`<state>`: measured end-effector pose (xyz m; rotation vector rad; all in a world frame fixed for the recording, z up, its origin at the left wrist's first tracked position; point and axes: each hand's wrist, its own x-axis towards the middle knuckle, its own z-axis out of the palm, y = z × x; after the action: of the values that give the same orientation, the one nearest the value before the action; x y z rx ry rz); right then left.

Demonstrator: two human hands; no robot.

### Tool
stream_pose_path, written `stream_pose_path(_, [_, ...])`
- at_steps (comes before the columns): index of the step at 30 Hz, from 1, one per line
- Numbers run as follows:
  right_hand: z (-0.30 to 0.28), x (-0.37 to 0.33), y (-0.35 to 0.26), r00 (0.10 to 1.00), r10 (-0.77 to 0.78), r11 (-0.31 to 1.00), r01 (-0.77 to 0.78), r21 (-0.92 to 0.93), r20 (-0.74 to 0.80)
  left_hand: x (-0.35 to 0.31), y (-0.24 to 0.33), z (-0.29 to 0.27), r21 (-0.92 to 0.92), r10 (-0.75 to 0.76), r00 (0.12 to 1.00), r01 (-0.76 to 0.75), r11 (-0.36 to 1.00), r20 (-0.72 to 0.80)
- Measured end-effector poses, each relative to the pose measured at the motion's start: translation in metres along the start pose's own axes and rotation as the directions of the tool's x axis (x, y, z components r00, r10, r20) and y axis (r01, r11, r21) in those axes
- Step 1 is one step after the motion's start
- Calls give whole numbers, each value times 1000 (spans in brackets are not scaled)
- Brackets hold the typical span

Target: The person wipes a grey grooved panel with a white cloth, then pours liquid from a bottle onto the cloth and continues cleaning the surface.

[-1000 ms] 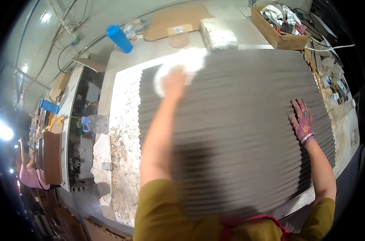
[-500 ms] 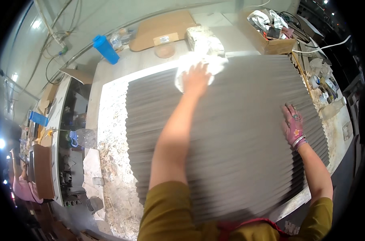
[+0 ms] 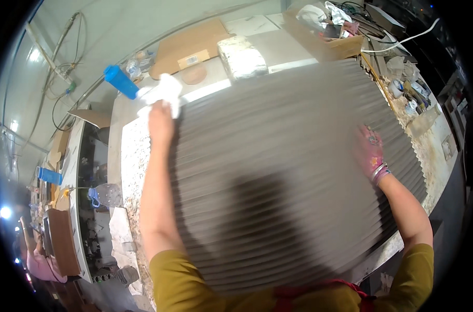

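Left hand: your bare left hand is gripping a bunched white cloth, its loose folds sticking out beyond your fingers, at the sheet's far-left corner; whether the cloth is pressing on anything, you cannot tell from here.
Ribbed sheet: the grey ribbed sheet is lying flat across the worktable, its ribs running mostly side to side; the broad support is probably sparing it from sagging.
Right hand: your gloved right hand is resting open on the sheet's right part, grasping nothing, fingers blurred; this placement is likely steadying the sheet opposite your busy left hand.
Glove: the pink glove is covering only this hand, perhaps because it is bearing on the ridges.
Far side: a blue bottle, flat cardboard and a pale block are sitting beyond the sheet, seemingly leaving its face free.
Right corner: an open box is holding jumbled odds and ends.
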<state>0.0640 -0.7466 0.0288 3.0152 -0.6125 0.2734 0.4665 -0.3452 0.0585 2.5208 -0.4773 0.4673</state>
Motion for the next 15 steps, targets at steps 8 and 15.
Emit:
stream_pose_path(8, [-1, 5, -8, 997, -53, 997, 56, 50, -49, -24, 128, 137, -91, 179, 980, -172, 981, 82])
stream_pose_path(15, [-8, -1, -7, 999, 0, 999, 2, 50, -34, -68, 195, 97, -665, 188, 980, -184, 724, -66])
